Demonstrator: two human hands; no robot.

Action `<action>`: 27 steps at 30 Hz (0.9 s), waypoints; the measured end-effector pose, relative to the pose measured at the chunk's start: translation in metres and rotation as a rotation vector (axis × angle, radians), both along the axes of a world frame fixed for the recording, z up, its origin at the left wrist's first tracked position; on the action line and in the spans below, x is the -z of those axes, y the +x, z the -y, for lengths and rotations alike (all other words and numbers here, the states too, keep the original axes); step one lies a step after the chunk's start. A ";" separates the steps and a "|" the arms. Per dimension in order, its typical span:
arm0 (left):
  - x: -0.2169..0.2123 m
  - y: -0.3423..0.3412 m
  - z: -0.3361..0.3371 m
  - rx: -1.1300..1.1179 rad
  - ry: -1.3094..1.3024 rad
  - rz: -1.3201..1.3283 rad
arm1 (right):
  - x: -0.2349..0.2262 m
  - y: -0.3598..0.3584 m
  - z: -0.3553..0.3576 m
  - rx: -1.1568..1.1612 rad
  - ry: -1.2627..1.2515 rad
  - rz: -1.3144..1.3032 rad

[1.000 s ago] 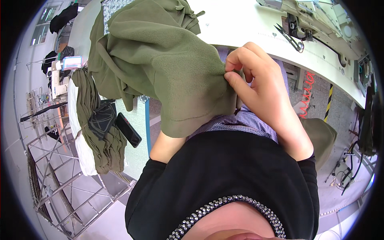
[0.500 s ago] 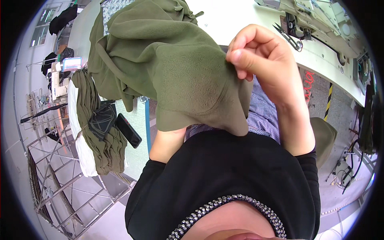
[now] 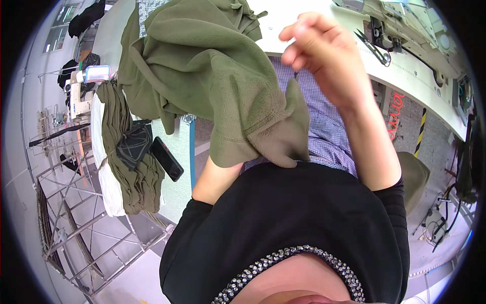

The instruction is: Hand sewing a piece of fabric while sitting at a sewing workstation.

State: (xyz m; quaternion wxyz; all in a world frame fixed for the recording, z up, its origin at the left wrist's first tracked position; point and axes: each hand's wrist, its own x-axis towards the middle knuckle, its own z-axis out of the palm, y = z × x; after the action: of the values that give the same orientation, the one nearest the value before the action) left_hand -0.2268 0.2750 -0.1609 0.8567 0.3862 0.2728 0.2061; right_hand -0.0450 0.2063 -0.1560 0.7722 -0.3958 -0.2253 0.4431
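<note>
One length of olive cloth (image 3: 192,76) is in hand: it lies heaped on the far left, over the edge of the table (image 3: 276,23), and its seamed end hangs above the lap (image 3: 326,114) in front of the person. From where I stand, the step appears to be a handling or check of that seamed end, with the cloth supported from within or beneath; this is judgement. If work on the seam continues, the next move would call for the right fingers to come down to the loose edge, with the left side keeping the cloth raised and fairly taut.

Pose, right side: the forearm rises steeply past the lap, and the right hand (image 3: 329,61) is held up near the table's edge, clear of the cloth. Its fingers are loosely bent, with no cloth between them. The tips are blurred; I cannot tell whether thumb and forefinger meet or pinch something fine.

Pose, left side: the left forearm (image 3: 215,182) goes in under the cloth's near edge. The left hand is covered; I cannot tell the state of its fingers.

Also noted: snips (image 3: 373,48) beside the sewing machine (image 3: 405,23), and a phone (image 3: 167,158) beside a layered olive stack (image 3: 136,187).
</note>
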 end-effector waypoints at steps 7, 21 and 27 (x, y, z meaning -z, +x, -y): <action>0.003 -0.008 -0.007 0.227 0.119 0.046 | 0.009 0.051 0.020 0.358 0.241 -0.246; 0.027 -0.005 -0.018 -0.054 0.016 0.102 | 0.047 0.071 0.046 0.595 0.250 0.253; 0.020 -0.013 -0.011 -0.193 0.009 -0.045 | 0.050 0.052 0.043 0.745 0.000 0.552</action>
State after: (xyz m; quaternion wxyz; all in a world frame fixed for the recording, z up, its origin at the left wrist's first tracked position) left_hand -0.2394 0.2863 -0.1810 0.8248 0.3663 0.3271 0.2801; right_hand 0.0067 0.1634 -0.2055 0.7900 -0.5528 -0.2650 0.0136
